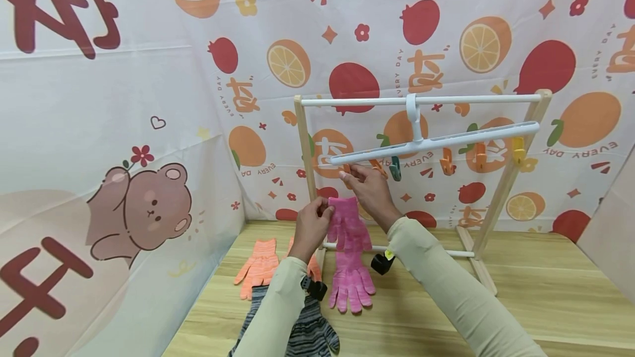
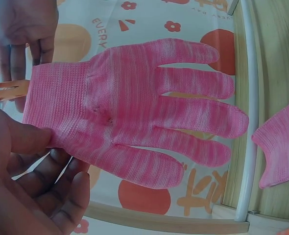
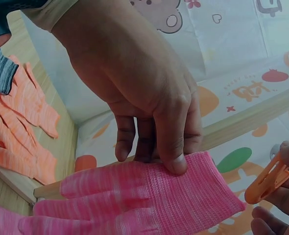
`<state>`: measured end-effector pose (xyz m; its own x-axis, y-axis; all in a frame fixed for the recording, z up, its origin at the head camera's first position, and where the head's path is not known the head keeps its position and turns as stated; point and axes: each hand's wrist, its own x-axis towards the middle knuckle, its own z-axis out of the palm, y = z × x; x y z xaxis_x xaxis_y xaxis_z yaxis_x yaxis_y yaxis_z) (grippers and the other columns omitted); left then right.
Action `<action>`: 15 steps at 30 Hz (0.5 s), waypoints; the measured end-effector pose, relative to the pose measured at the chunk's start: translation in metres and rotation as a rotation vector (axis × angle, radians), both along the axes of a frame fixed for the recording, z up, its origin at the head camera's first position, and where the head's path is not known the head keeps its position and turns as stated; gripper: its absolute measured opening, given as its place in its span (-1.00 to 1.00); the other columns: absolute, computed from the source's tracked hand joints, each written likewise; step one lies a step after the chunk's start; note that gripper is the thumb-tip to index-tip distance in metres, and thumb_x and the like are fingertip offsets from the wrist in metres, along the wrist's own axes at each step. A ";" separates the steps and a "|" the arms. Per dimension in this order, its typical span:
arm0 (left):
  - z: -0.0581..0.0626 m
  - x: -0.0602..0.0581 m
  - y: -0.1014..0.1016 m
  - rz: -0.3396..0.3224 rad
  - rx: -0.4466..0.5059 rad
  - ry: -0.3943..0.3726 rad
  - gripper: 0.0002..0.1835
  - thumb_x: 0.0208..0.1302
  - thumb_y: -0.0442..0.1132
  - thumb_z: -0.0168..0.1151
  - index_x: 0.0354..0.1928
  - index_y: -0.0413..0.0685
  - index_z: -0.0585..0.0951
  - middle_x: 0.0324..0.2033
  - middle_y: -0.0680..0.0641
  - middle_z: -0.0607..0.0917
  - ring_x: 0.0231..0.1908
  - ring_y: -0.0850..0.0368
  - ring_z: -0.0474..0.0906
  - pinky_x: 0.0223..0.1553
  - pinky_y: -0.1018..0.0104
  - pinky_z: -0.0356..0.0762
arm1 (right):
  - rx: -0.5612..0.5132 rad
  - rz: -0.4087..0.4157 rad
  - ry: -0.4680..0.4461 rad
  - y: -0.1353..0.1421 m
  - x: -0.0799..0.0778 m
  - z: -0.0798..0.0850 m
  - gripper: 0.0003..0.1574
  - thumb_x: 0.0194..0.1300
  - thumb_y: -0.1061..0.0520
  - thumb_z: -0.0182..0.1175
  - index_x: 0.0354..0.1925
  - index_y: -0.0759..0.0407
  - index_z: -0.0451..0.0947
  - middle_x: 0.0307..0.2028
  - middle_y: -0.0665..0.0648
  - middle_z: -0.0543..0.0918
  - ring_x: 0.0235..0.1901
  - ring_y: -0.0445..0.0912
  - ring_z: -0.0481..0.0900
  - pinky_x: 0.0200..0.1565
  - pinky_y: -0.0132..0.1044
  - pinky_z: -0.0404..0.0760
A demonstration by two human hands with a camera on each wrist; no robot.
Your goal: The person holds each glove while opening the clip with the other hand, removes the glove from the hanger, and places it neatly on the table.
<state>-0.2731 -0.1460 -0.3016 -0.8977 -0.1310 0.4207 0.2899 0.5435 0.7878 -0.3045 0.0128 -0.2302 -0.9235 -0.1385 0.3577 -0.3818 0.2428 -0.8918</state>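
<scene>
My left hand (image 1: 312,223) pinches the cuff of a pink glove (image 2: 125,98), which hangs fingers down in front of the rack. My right hand (image 1: 371,190) holds an orange clothespin (image 3: 269,182) between thumb and fingers, below the left end of a white hanger (image 1: 431,145). In the right wrist view the clothespin's tip is right by the corner of the cuff (image 3: 198,196); whether they touch I cannot tell. A second pink glove (image 1: 351,285) lies on the table below.
The hanger hooks over the top rod of a wooden rack (image 1: 488,197) and tilts, left end lower. More clothespins hang from it: orange (image 1: 447,162), green (image 1: 395,168) and yellow (image 1: 518,151). Orange gloves (image 1: 263,263) and grey striped gloves (image 1: 312,326) lie on the table's left side.
</scene>
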 end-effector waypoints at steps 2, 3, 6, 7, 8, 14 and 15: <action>0.000 0.001 0.000 -0.003 -0.001 -0.001 -0.88 0.45 -0.24 0.25 -0.31 -0.04 0.61 -0.55 0.02 0.53 -0.54 0.12 0.42 -0.44 0.23 0.39 | -0.002 0.006 0.004 0.001 0.001 0.000 -0.41 0.43 -0.07 0.29 0.29 0.18 0.56 0.04 0.12 0.73 0.07 -0.01 0.66 0.09 -0.02 0.60; 0.000 0.001 0.000 -0.005 -0.002 -0.002 -0.88 0.45 -0.24 0.25 -0.30 -0.04 0.61 -0.55 0.02 0.53 -0.54 0.12 0.42 -0.44 0.23 0.39 | -0.005 0.009 0.006 0.001 0.001 0.000 -0.41 0.43 -0.08 0.29 0.29 0.18 0.56 0.06 0.13 0.73 0.09 -0.01 0.65 0.12 -0.02 0.59; 0.000 0.001 0.001 -0.010 -0.005 -0.003 -0.89 0.45 -0.24 0.25 -0.29 -0.04 0.61 -0.53 0.02 0.53 -0.52 0.11 0.43 -0.42 0.23 0.40 | -0.006 0.014 0.012 0.002 0.001 0.000 -0.40 0.44 -0.10 0.28 0.30 0.19 0.55 0.12 0.12 0.69 0.16 -0.01 0.61 0.18 -0.01 0.54; 0.000 0.001 0.001 -0.010 -0.008 -0.003 -0.89 0.46 -0.23 0.25 -0.28 -0.04 0.62 -0.53 0.02 0.54 -0.52 0.12 0.44 -0.41 0.22 0.41 | -0.003 0.013 0.014 0.003 0.001 0.000 -0.40 0.44 -0.10 0.27 0.30 0.19 0.55 0.15 0.12 0.68 0.18 -0.01 0.60 0.19 -0.01 0.54; 0.001 0.001 0.002 -0.011 -0.011 -0.004 -0.90 0.46 -0.23 0.24 -0.28 -0.04 0.62 -0.52 0.02 0.54 -0.51 0.11 0.44 -0.40 0.22 0.41 | -0.001 0.013 0.014 0.003 0.001 0.001 -0.39 0.44 -0.11 0.27 0.30 0.19 0.55 0.17 0.11 0.66 0.19 -0.01 0.59 0.20 -0.01 0.53; 0.001 0.002 0.003 -0.015 -0.021 -0.001 -0.91 0.45 -0.24 0.24 -0.25 -0.05 0.63 -0.51 0.02 0.56 -0.49 0.13 0.45 -0.40 0.22 0.42 | 0.009 0.017 0.017 0.006 0.003 0.002 -0.38 0.45 -0.14 0.26 0.30 0.17 0.56 0.22 0.11 0.63 0.22 -0.01 0.57 0.21 0.01 0.52; 0.001 0.002 0.004 -0.017 -0.021 -0.001 -0.92 0.45 -0.24 0.25 -0.25 -0.05 0.64 -0.51 0.02 0.56 -0.50 0.13 0.45 -0.40 0.22 0.42 | 0.008 0.018 0.016 0.007 0.004 0.003 -0.38 0.44 -0.14 0.26 0.30 0.16 0.56 0.21 0.12 0.64 0.22 -0.02 0.57 0.21 0.01 0.52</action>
